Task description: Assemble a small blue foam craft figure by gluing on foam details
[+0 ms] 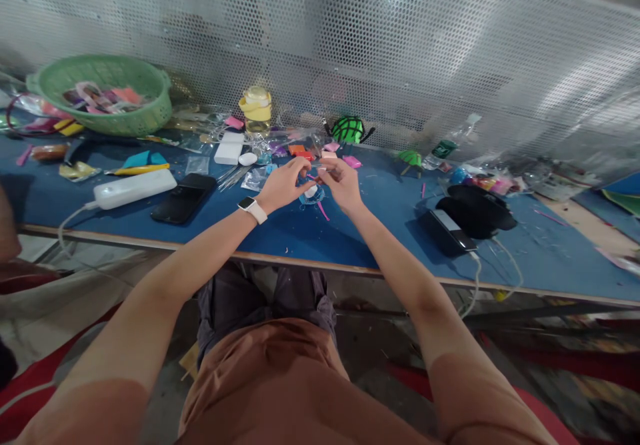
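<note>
Above the blue counter [360, 245], to the right of the black phone [184, 198], the left hand [287, 184] and the right hand [341, 184] are held close together, with their fingers bent and their fingertips nearly meeting. Whether anything is gripped by either hand cannot be told, since what lies between the fingertips is too small. A watch [253, 210] with a pale strap is worn on the left wrist. Just under the fingertips, also right of the phone, a small clear container [313, 195] is partly hidden, and a thin pink strip [323, 212] is seen beside it.

Just left of the phone, a white power strip [135, 189] is placed, with a cable attached. Behind the phone and further left, small colourful pieces are held in a green basket [130, 124]. Behind the phone and to its right, a white box [229, 148] and a jar with a yellow band [257, 108] are set. Well to the phone's right, a black case [475, 212] is laid.
</note>
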`<state>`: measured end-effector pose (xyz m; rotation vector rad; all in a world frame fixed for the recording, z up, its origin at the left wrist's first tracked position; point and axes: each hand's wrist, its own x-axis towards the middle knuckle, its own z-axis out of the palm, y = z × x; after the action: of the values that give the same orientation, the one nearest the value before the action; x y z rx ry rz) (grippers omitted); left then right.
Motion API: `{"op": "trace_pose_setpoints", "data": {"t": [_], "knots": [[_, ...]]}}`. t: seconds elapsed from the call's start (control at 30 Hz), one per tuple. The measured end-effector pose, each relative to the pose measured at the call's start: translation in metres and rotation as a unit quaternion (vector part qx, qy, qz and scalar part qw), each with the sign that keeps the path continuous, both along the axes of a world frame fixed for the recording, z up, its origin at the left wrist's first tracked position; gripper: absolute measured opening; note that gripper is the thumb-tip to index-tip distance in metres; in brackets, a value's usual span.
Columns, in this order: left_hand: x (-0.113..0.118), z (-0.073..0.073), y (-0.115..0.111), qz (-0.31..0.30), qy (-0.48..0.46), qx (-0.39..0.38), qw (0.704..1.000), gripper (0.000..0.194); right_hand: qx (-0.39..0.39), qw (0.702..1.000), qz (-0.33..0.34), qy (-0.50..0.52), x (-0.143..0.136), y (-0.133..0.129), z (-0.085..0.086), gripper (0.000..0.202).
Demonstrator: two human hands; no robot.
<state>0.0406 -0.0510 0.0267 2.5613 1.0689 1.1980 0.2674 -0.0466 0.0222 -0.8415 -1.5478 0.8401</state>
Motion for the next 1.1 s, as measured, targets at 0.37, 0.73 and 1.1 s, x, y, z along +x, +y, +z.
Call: {"op": "trace_pose_setpoints", "data": {"t": [0.37,0.73,1.1], "knots": [[0.001,0.001,-0.001,-0.016,0.019,0.024,0.999,0.041,0.005,1.0,-0.007,-0.009,0.002,0.0,0.0,0.065],[-0.001,0.001,0.0,-0.018,-0.022,0.073,0.997,0.023,-0.042,0.999,0.016,0.024,-0.01,-0.013,0.005,0.079],[0.001,-0.001,0.001,-0.038,-0.086,0.072,0.993,0.029,-0.058,0.991,0.042,0.11,-0.012,-0.009,0.0,0.069]]}}
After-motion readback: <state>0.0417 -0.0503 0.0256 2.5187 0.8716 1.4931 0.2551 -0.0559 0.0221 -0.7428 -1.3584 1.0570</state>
